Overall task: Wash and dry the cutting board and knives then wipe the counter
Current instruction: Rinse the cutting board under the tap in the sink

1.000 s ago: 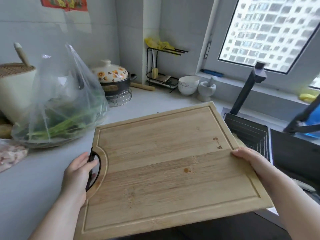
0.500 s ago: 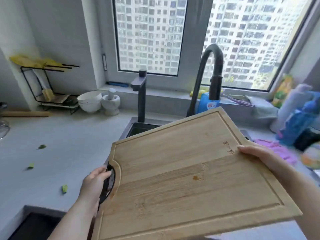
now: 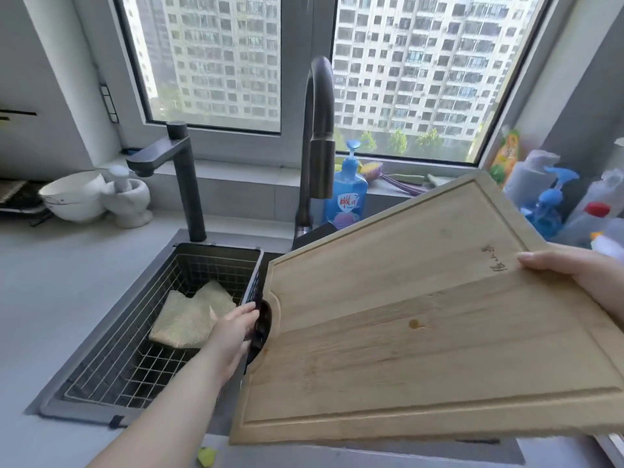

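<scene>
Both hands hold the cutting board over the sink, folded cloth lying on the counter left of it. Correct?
No: the head view shows the cloth inside the wire basket in the sink, not on the counter. The rest holds: left hand and right hand both hold the cutting board over the sink.

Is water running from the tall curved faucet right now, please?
No, no stream leaves the curved faucet, and the cutting board looks dry.
</scene>
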`<state>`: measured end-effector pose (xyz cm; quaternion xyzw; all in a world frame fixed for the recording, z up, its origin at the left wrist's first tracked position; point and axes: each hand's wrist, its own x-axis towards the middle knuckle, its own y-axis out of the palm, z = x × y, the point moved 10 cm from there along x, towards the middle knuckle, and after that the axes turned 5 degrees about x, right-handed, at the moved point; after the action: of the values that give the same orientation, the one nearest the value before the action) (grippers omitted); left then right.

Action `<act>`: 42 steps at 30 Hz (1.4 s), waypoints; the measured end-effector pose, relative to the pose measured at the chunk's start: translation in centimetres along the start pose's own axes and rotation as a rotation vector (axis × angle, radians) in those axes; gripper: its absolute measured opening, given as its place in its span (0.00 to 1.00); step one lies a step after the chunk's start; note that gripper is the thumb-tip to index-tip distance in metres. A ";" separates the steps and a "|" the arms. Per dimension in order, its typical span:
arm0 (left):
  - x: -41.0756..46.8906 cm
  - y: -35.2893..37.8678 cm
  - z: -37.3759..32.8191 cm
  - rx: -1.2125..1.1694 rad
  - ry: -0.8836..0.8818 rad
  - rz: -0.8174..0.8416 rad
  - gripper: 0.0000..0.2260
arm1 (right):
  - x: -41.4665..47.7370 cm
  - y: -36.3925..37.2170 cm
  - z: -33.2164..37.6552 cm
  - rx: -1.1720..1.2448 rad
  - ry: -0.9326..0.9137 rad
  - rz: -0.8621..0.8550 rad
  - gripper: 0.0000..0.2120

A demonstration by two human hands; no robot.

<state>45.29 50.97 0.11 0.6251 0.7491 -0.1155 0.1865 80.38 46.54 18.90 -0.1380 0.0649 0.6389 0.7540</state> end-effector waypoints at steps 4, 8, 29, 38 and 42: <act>1.6 -0.2 -1.0 0.341 0.130 -0.111 0.17 | 1.1 -2.7 -0.4 -0.168 -0.033 -0.059 0.12; 2.3 -1.0 -1.6 0.751 0.273 -0.196 0.18 | 2.7 -2.3 -0.2 -0.183 0.014 -0.107 0.03; 6.3 -1.7 2.6 1.402 0.389 -0.076 0.25 | 12.6 11.2 -12.3 0.052 0.183 0.029 0.07; 6.8 -1.8 2.8 1.434 0.407 -0.099 0.27 | 14.3 15.5 -17.2 0.057 0.260 0.094 0.12; 7.0 -1.9 2.9 1.410 0.413 -0.099 0.32 | 14.8 16.3 -18.6 0.047 0.282 0.120 0.16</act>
<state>42.83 55.67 -5.62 0.5708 0.5442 -0.4582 -0.4100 68.49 57.48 -4.98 -0.2044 0.1932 0.6556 0.7008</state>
